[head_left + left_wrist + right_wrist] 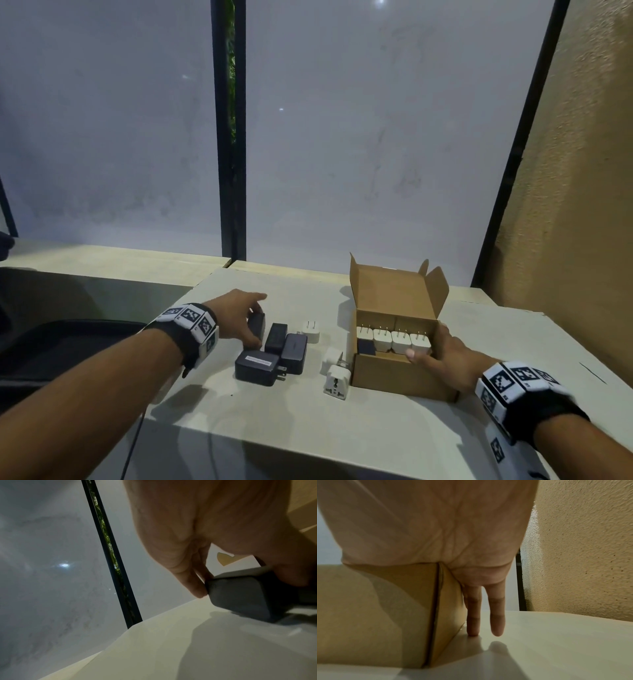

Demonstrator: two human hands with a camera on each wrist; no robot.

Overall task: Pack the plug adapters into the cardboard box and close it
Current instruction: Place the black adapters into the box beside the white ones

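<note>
An open cardboard box (394,378) stands on the white table (308,428), its lid (394,291) upright. A row of white plug adapters (392,341) stands inside with prongs up, a black one (365,346) at the left. My right hand (433,356) holds the box's near right corner, thumb over the front rim; its fingers (472,615) lie straight down the side wall (450,601). My left hand (257,320) grips a black adapter (258,327) between thumb and fingers (193,585), its lower edge at the tabletop (248,595).
Three more black adapters (275,337) (294,353) (257,368) lie just right of my left hand. Three white adapters (311,330) (332,358) (337,382) lie between them and the box. A glass wall rises behind, a textured wall (565,205) at right.
</note>
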